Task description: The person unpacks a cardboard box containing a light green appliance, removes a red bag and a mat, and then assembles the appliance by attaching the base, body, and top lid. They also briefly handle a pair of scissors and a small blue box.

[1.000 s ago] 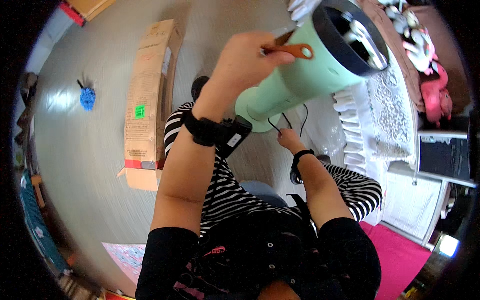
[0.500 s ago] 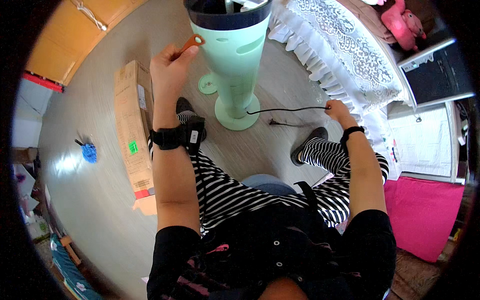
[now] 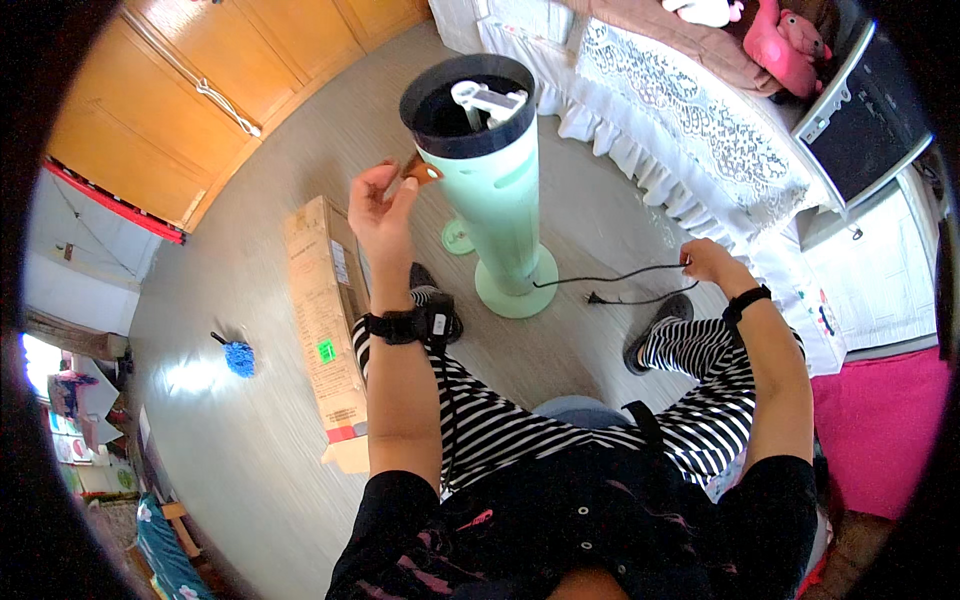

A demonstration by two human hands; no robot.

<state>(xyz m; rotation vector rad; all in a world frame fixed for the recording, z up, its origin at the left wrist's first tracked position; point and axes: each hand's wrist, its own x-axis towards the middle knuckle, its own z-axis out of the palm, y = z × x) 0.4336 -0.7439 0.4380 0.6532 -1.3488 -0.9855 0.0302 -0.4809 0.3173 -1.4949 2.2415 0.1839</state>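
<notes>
A tall mint-green tower appliance [image 3: 490, 215] with a dark, open-topped rim stands upright on its round base, between my feet and a little ahead. Inside the rim a white part [image 3: 490, 100] shows. My left hand [image 3: 383, 210] pinches a brown strap [image 3: 428, 173] at the tower's upper left side. Off to the right, my right hand [image 3: 710, 260] is closed around a black power cord [image 3: 620, 277] that runs from the tower's foot. The cord's free end, with its plug [image 3: 595, 298], dangles from that hand toward the tower.
A long cardboard box [image 3: 325, 310] lies left of my leg. Beside the base is a green disc [image 3: 458, 237]. A blue fluffy duster [image 3: 239, 358] rests on the floor farther left. Wooden cabinets [image 3: 190, 90] stand at the back left; a lace-covered bench [image 3: 670, 130] runs along the right.
The view has shifted, so the tower's open top now shows more fully. Both hands keep their hold on strap and cord. The plug end was blurred and now hangs more still.
</notes>
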